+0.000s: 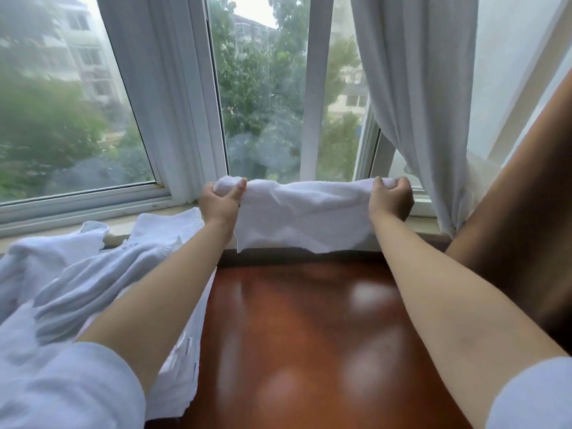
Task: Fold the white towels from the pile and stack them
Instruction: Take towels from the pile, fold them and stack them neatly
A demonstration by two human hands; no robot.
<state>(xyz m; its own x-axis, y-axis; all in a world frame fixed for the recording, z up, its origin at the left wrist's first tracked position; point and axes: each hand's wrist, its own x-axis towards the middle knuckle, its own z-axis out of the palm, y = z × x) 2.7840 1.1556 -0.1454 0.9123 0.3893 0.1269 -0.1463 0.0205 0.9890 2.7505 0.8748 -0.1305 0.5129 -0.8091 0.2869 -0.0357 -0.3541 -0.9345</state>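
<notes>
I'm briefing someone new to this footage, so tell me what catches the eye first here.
First, the towel, held up at the far edge of the table before the window, with the left hand and right hand each gripping an upper corner. Next, the pile of white towels heaped on the left.

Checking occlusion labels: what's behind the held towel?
Behind the towel, gripped by left hand and right hand: window frame above; the sill behind it is mostly covered.
</notes>
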